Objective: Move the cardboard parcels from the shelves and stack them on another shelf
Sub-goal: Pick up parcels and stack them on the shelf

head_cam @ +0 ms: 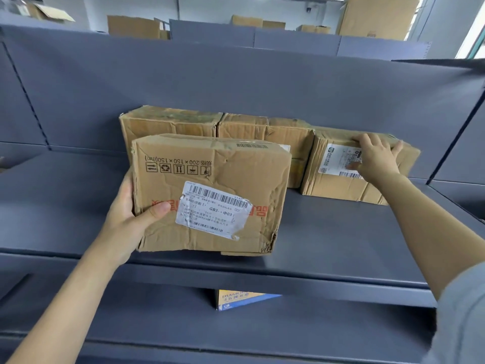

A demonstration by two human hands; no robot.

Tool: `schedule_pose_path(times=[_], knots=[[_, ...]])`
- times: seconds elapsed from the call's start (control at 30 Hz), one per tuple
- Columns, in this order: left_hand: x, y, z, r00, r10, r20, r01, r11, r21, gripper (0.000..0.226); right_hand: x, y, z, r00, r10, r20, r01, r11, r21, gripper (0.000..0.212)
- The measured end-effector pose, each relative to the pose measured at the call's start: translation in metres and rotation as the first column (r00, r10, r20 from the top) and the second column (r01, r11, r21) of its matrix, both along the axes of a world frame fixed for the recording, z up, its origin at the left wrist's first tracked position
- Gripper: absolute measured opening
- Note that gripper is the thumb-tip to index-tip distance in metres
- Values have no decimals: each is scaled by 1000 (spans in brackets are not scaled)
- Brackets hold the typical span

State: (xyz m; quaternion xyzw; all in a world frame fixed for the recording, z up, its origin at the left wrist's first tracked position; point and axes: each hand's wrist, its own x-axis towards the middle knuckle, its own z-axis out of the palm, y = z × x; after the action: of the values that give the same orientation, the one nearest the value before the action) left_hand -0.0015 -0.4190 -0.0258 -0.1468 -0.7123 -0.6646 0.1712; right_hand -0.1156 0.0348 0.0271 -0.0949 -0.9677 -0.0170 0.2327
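My left hand [131, 214] grips the left edge of a dented cardboard parcel [223, 174] with a torn white label, held just over the front of the grey shelf [341, 240]. Behind it, two worn parcels stand against the back panel: a left one [168, 122] and a middle one [275, 132]. Further right sits a parcel with a white label [338, 179]. My right hand [375, 156] rests spread over its front top edge, fingers on top and thumb on the label.
A blue and yellow box [244, 299] shows on the lower shelf under the front lip. Grey side brackets [456, 132] bound the shelf on the right. Several cardboard boxes [131, 26] stand on top of the shelving behind.
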Motion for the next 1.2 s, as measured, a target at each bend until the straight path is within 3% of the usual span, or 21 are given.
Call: schedule_pose_path(times=[0.27,0.33,0.37,0.43,0.47,0.5,0.53,0.6,0.63,0.7,0.9,1.2], knots=[[6,6,-5,999,8,32,-8,1000,21,71,-7,1,-1,992,-98,73,93,993,69,58],[9,8,-3,999,14,32,-14,1000,21,70,-4,-9,1,982,-141,127,128,986,108,68],[10,9,-3,999,20,32,-21,1000,21,70,1,-18,0,987,-123,107,113,989,99,74],[12,11,-1,999,26,31,-27,999,31,71,18,-46,-5,994,62,-91,-68,995,-70,75],[14,12,-1,999,24,35,-26,999,41,71,30,-62,-10,958,186,-220,-236,944,-229,71],[15,13,0,999,17,38,-19,998,52,71,46,-80,-13,895,302,-327,-422,810,-408,68],[17,14,0,999,9,40,-12,998,63,71,65,-98,-16,820,404,-406,-572,595,-564,68],[20,15,2,999,6,40,-9,997,78,69,102,-133,-23,648,609,-457,-676,185,-713,79],[20,15,3,999,9,37,-12,996,83,69,113,-147,-26,571,697,-434,-673,95,-733,90],[20,11,9,999,15,30,-18,996,91,67,123,-169,-28,472,799,-373,-710,94,-698,101],[11,-12,61,990,72,-118,-66,997,50,63,97,-198,27,496,724,-480,-814,196,-547,79],[-42,-70,142,950,53,-307,-49,999,21,50,50,-256,103,432,622,-653,-892,188,-412,75]])
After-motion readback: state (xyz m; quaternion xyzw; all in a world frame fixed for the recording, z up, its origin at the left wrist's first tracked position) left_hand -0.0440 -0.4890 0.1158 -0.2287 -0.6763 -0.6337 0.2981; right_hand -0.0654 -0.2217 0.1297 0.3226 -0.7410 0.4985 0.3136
